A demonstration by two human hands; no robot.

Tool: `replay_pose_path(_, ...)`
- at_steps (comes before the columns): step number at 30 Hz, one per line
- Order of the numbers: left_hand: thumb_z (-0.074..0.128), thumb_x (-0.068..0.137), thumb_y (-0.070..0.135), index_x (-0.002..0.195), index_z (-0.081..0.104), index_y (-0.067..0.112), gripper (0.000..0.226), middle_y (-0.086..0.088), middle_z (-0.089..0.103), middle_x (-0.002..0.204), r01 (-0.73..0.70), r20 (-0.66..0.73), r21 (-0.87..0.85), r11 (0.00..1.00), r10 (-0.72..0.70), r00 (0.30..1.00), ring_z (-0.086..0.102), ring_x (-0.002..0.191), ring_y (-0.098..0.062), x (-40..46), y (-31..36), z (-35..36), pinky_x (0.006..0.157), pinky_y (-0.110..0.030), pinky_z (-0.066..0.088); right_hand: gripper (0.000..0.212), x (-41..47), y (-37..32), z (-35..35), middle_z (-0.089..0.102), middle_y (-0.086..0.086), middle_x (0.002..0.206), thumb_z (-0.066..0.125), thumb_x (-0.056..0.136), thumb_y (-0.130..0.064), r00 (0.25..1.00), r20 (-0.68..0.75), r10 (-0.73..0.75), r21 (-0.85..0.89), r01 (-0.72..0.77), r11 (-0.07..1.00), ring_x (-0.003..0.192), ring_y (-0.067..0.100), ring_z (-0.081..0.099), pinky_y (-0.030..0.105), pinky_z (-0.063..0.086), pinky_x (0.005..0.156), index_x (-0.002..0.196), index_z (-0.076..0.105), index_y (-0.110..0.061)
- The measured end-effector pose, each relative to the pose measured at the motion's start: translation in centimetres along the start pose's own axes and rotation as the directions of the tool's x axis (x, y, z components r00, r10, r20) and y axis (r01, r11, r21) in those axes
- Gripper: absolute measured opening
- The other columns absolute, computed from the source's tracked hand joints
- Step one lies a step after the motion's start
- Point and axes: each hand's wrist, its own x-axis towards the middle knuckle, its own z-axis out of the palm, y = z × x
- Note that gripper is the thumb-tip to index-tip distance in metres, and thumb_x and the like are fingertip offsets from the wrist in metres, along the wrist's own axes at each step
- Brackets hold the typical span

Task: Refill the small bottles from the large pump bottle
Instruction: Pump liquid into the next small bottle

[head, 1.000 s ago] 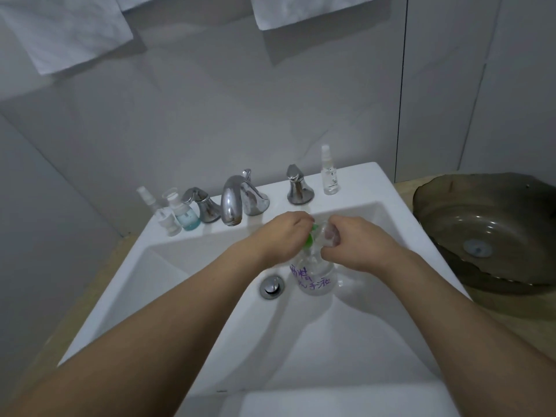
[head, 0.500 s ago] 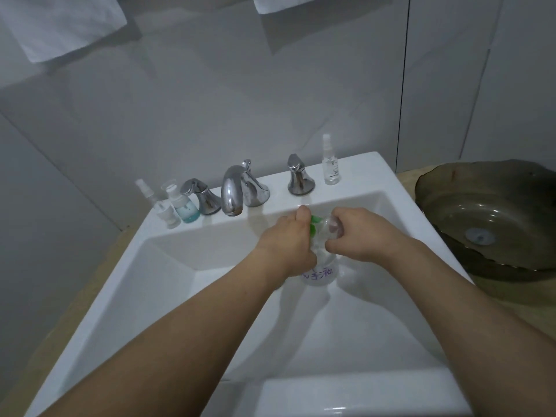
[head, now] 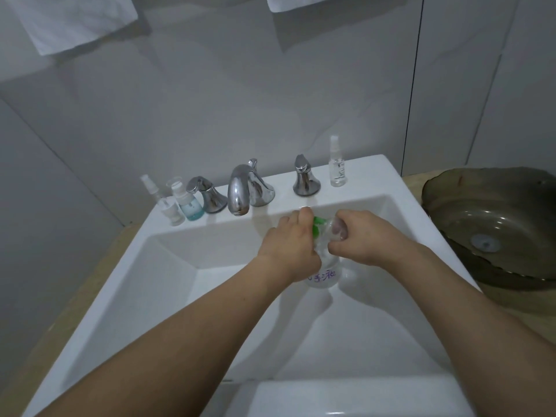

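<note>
Far to the left of my fingers, on the back ledge of the white sink (head: 168, 296), stand two small bottles just beside each other: a clear spray bottle (head: 164, 201) and a bottle with blue liquid (head: 188, 206) in its base. Just to their right is the left tap handle (head: 207, 195), then the chrome spout (head: 240, 191), both beyond my left hand and a little to its left.

My left hand (head: 287, 251) is over the basin, its fingers (head: 296, 219) curled around the green pump head (head: 317, 227) of the large pump bottle (head: 323, 273). The bottle stands upright in the basin directly beneath my hands, clear, with purple writing on its side showing below my left wrist.

Touching that hand on its right, my right hand (head: 365, 239) has its fingers clamped on a small clear bottle (head: 338, 227), held right against the green pump head. I cannot tell how the small bottle's mouth meets the nozzle; my fingers hide that.

Beyond my hands on the ledge are the right tap handle (head: 305, 177) and, just right of it, a slim clear spray bottle (head: 337, 164) standing upright. Well to the right of my right hand, a dark glass basin (head: 451, 200) sits on the counter (head: 413, 177).
</note>
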Motion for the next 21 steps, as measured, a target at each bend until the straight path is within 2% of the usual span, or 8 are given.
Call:
replay_pose_path(3, 0.055, 0.078, 0.02, 0.135, 0.033, 0.01, 0.062, -0.007, 0.043, 0.128, -0.053, -0.036, 0.049, 0.997, 0.055, 0.998, 0.043, 0.115, -0.029, -0.3, -0.3, -0.5, 0.09, -0.043, 0.043, 0.024, 0.0, 0.0, 0.0, 0.059, -0.009, 0.081, 0.066, 0.067, -0.037, 1.0, -0.018, -0.001, 0.006, 0.002, 1.0, 0.074, 0.013, 0.057, 0.031, 0.048, 0.066, 0.083, 0.052, -0.025)
replay_pose_path(5, 0.054, 0.078, 0.021, 0.134, 0.035, 0.011, 0.06, -0.006, 0.043, 0.129, -0.069, -0.043, 0.107, 0.992, 0.074, 0.996, 0.044, 0.115, -0.029, -0.3, -0.5, -0.9, 0.09, -0.043, 0.043, 0.024, 0.0, -0.1, -0.1, 0.059, -0.009, 0.08, 0.066, 0.068, -0.037, 1.0, -0.018, -0.009, 0.006, 0.009, 1.0, 0.075, 0.014, 0.057, 0.032, 0.048, 0.065, 0.083, 0.051, -0.024)
replay_pose_path(8, 0.054, 0.078, 0.021, 0.117, 0.039, 0.012, 0.043, -0.007, 0.048, 0.118, -0.022, 0.031, 0.124, 0.992, 0.018, 0.999, 0.047, 0.107, -0.029, 0.2, -0.4, -1.7, 0.077, -0.039, 0.041, 0.024, 0.0, -0.2, -0.1, 0.059, -0.01, 0.081, 0.066, 0.068, -0.036, 1.0, -0.012, -0.014, 0.018, 0.015, 1.0, 0.077, 0.014, 0.058, 0.031, 0.047, 0.066, 0.084, 0.052, -0.025)
replay_pose_path(11, 0.055, 0.081, 0.02, 0.1, 0.034, 0.014, 0.029, -0.007, 0.05, 0.107, 0.046, 0.141, 0.119, 0.992, -0.063, 0.988, 0.047, 0.093, -0.027, 1.3, -0.1, -2.8, 0.069, -0.035, 0.036, 0.023, -0.1, -0.1, -0.2, 0.059, -0.009, 0.081, 0.066, 0.068, -0.035, 1.0, -0.01, -0.009, 0.027, 0.01, 1.0, 0.076, 0.013, 0.057, 0.031, 0.048, 0.067, 0.083, 0.052, -0.026)
replay_pose_path(14, 0.054, 0.083, 0.021, 0.099, 0.032, 0.015, 0.028, -0.002, 0.049, 0.094, 0.067, 0.208, 0.112, 0.991, -0.089, 0.974, 0.052, 0.086, -0.026, 2.1, 0.3, -3.2, 0.063, -0.033, 0.036, 0.024, -0.1, -0.1, -0.2, 0.059, -0.008, 0.081, 0.067, 0.069, -0.035, 1.0, -0.016, -0.008, 0.021, 0.008, 1.0, 0.075, 0.014, 0.057, 0.032, 0.048, 0.066, 0.083, 0.051, -0.025)
replay_pose_path(16, 0.053, 0.083, 0.02, 0.102, 0.031, 0.016, 0.03, 0.0, 0.048, 0.082, 0.096, 0.239, 0.056, 0.994, -0.107, 0.965, 0.052, 0.075, -0.023, 2.1, 0.3, -3.2, 0.055, -0.032, 0.034, 0.024, 0.0, -0.1, -0.1, 0.059, -0.01, 0.08, 0.067, 0.069, -0.037, 1.0, -0.015, -0.01, 0.017, 0.01, 1.0, 0.074, 0.012, 0.057, 0.031, 0.047, 0.065, 0.081, 0.049, -0.026)
replay_pose_path(19, 0.054, 0.08, 0.016, 0.1, 0.029, 0.016, 0.032, 0.001, 0.045, 0.074, 0.102, 0.212, 0.003, 0.995, -0.1, 0.972, 0.043, 0.062, -0.013, 1.8, -0.1, -2.7, 0.049, -0.03, 0.029, 0.023, 0.0, -0.1, 0.0, 0.06, -0.01, 0.079, 0.066, 0.068, -0.036, 1.0, -0.015, -0.01, 0.025, 0.01, 1.0, 0.074, 0.01, 0.057, 0.031, 0.049, 0.067, 0.078, 0.048, -0.026)
replay_pose_path(21, 0.055, 0.078, 0.014, 0.098, 0.028, 0.017, 0.034, 0.003, 0.044, 0.073, 0.092, 0.173, 0.0, 0.996, -0.091, 0.981, 0.044, 0.061, -0.015, 1.6, -0.1, -2.2, 0.047, -0.029, 0.028, 0.023, 0.1, 0.1, 0.1, 0.06, -0.01, 0.081, 0.066, 0.068, -0.036, 1.0, -0.01, -0.014, 0.01, 0.014, 1.0, 0.075, 0.012, 0.058, 0.032, 0.05, 0.068, 0.077, 0.047, -0.026)
